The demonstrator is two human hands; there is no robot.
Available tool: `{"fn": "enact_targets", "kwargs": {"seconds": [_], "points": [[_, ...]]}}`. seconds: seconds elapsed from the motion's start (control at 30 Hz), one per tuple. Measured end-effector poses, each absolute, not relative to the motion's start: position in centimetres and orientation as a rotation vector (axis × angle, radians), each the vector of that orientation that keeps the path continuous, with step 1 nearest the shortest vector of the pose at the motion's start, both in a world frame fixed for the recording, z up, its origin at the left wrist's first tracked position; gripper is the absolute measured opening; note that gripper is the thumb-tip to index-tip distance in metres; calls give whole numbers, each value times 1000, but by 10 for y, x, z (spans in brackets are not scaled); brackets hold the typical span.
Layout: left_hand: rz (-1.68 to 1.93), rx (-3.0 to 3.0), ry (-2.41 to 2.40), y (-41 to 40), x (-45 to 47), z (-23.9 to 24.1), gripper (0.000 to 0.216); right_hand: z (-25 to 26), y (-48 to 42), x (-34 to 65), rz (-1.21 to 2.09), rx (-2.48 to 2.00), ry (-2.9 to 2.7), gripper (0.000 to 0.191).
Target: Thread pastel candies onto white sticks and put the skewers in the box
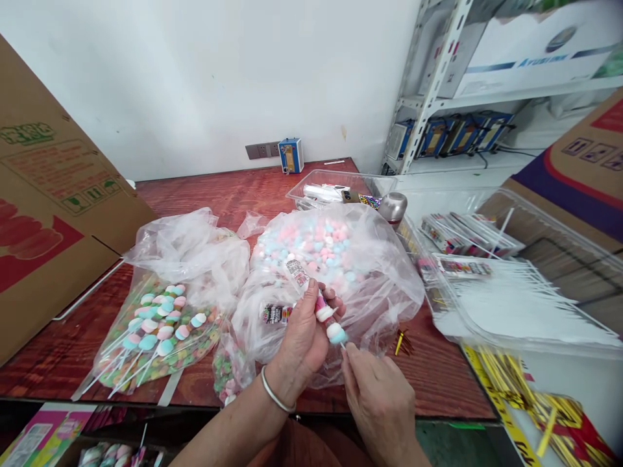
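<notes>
Holding puffy, rounded marshmallow skewer (335, 333)

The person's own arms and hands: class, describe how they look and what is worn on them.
The left hand and right hand are ungloved. A smooth, rounded, silvery-white bangle circles the left wrist. No sleeve shows on either forearm.

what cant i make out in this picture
Head view: lower end of the marshmallow skewer, hidden by the right hand.
Head view: its upper part, partly covered by the left hand.
Head view: print on the dark label, too small.
Head view: left cardboard box, cut off by the edge.
</notes>
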State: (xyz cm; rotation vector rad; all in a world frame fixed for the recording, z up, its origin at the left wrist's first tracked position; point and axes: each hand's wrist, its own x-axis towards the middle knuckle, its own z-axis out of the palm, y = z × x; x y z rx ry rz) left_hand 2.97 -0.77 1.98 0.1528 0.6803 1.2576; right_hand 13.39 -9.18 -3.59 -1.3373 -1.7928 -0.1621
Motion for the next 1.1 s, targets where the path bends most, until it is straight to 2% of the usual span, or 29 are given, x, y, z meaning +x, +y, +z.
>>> {"fn": "enact_targets", "kwargs": {"seconds": [0.1, 0.23, 0.3, 0.43, 0.53, 0.67, 0.87, 1.1], "points": [[1254, 111, 741, -6, 30, 19, 19, -34, -92, 133, -370, -1342, -1903, 9], [1225, 107, 761, -4, 31, 18, 20, -33, -91, 129, -299, -1326, -1866, 16], [1203, 117, 712, -8, 33, 17, 21, -33, -88, 127, -59, -1348, -1760, 20], [1101, 174, 570, -21, 39, 10, 26, -32, -78, 125, 773, -1401, -1339, 32], [1060, 289, 566, -23, 36, 6, 33, -32, -73, 125, 991, -1332, -1123, 36], [1232, 348, 603, -7, 25, 11, 45, -31, -79, 127, 939, -1365, -1220, 32], [1200, 357, 641, -12, 39, 7, 26, -31, -79, 119, 586, -1487, -1493, 26], [1180, 326, 681, -23, 44, -2, 32, -39, -81, 127, 441, -1590, -1614, 31]]}}
